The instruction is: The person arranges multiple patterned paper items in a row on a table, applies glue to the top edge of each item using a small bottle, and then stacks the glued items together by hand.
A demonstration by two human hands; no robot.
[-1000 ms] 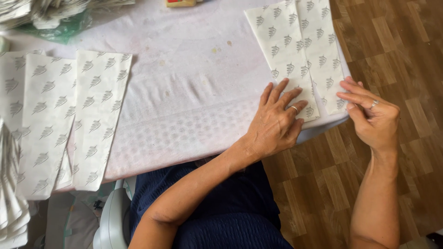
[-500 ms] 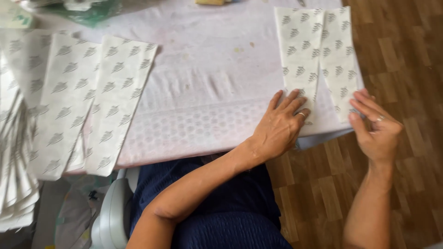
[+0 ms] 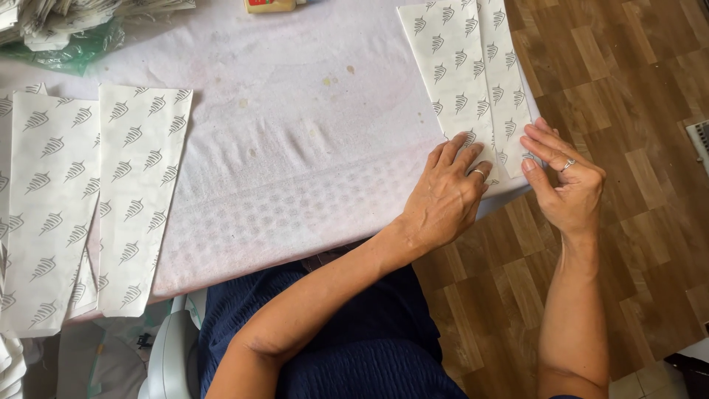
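Note:
A long white paper sheet [image 3: 461, 66] with a printed grey leaf pattern lies at the right end of the table, a folded strip running along its right side. My left hand [image 3: 447, 196] lies flat on the sheet's near end, fingers spread, pressing it down. My right hand [image 3: 565, 181] is off the table edge; its fingertips and thumb pinch the sheet's near right edge. Both hands wear a ring.
More patterned sheets [image 3: 140, 199] lie overlapped at the table's left end on the white cloth [image 3: 295, 148]. A paper pile on a green bag [image 3: 66, 44] sits at the back left, a yellow item [image 3: 269, 6] at the back edge. Wooden floor [image 3: 628, 74] lies right.
My right hand has come in from the right and closed on the sheet's edge. My left hand has stayed on the sheet's near end. The view has shifted slightly.

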